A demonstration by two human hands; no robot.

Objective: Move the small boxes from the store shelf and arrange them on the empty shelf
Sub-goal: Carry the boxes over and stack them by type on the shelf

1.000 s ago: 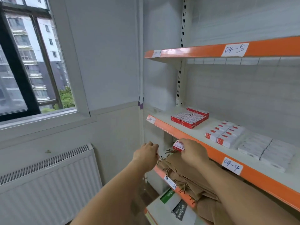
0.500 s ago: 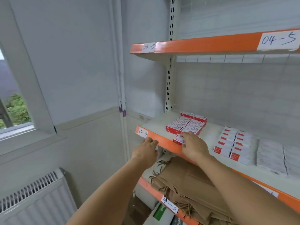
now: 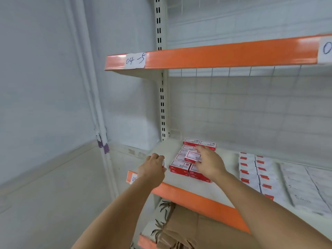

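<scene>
Head camera shows the right hand [image 3: 209, 165] pinching a small red-and-white cardboard box [image 3: 192, 156] between thumb and fingers, just above the cluster of matching boxes [image 3: 180, 168] on the orange-edged white shelf [image 3: 194, 196]. The left hand [image 3: 152, 168] curls near the shelf's left end, a sliver of box at its fingers [image 3: 159, 157]; its grip cannot be told.

Brown paper bags [image 3: 181, 229] lying on lower level, twine handles showing. White pipe [image 3: 93, 97] running down wall, purple mark near joint. Flat white packets [image 3: 305, 186], possibly paper-wrapped, sitting at right.
</scene>
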